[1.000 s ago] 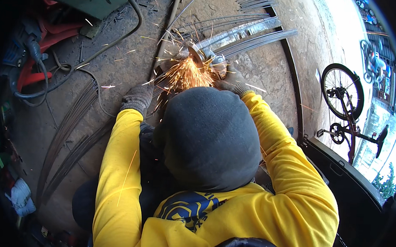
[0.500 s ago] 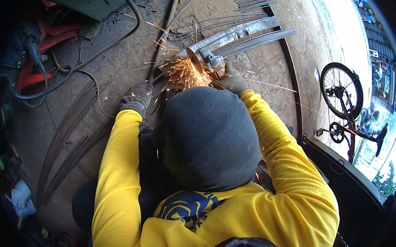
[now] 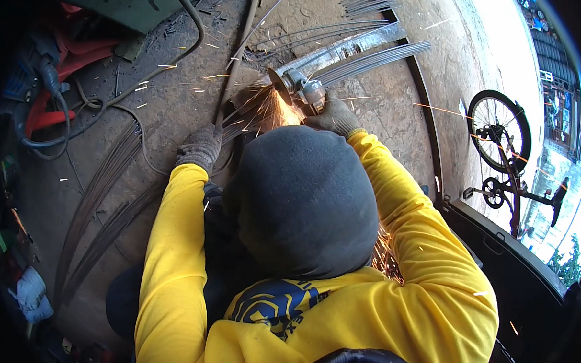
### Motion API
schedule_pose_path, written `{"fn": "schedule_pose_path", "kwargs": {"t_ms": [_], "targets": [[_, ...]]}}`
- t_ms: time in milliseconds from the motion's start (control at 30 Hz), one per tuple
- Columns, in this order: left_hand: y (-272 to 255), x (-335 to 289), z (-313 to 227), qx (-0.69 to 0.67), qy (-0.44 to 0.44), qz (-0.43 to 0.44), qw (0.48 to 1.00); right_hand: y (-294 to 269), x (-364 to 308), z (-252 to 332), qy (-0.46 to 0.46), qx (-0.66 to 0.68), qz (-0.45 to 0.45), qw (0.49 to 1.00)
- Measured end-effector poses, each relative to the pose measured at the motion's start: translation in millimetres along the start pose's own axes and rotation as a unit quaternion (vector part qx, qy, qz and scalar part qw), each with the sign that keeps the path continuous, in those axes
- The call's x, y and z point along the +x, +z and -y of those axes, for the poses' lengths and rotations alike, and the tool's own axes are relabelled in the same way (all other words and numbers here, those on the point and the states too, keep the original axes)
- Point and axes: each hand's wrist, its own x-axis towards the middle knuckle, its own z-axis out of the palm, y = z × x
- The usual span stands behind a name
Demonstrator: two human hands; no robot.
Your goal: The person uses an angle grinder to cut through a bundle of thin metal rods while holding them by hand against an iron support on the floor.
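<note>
My right hand (image 3: 336,116), in a grey knitted glove, is closed round an angle grinder (image 3: 314,92). The grinder's thin disc (image 3: 280,86) stands on edge, and orange sparks stream from below it toward me. My left hand (image 3: 200,146), gloved alike, is closed on a bundle of thin metal rods (image 3: 232,132) to the left of the disc. A dark-capped head (image 3: 306,201) in the middle hides the near part of the work and the spot where the sparks land. Both arms wear yellow sleeves.
More rods (image 3: 102,183) lie at left, and cut rods (image 3: 373,63) rest beyond the grinder beside a flat metal bar (image 3: 354,48). A hose (image 3: 243,37) and cables cross the floor. A blue-and-red machine (image 3: 32,73) stands far left, a bicycle (image 3: 500,135) at right.
The grinder has shifted very slightly left. Its spark spray is narrower and brighter, and more sparks show beside my right upper arm. My left hand keeps its place.
</note>
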Motion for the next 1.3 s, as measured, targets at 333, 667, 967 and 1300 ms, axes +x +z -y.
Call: {"fn": "schedule_pose_path", "kwargs": {"t_ms": [333,667,967,1300], "targets": [[-3.0,1.5,-4.6,0.037,-0.006,0.014,0.999,-2.3,-10.3,-0.8,0.017,-0.009,-0.003,1.000],[-5.9,-1.4,-10.6,0.007,-0.008,0.002,1.000,8.7,8.6,-15.0,-0.020,-0.005,-0.030,0.999],[-0.4,6.5,-3.5,0.021,0.007,0.005,1.000,13.5,12.0,-27.1,-0.027,0.011,-0.027,0.999],[-10.2,-7.9,-6.4,0.015,0.001,0.009,1.000,6.7,2.1,-1.8,0.006,0.001,-0.031,0.999]]}}
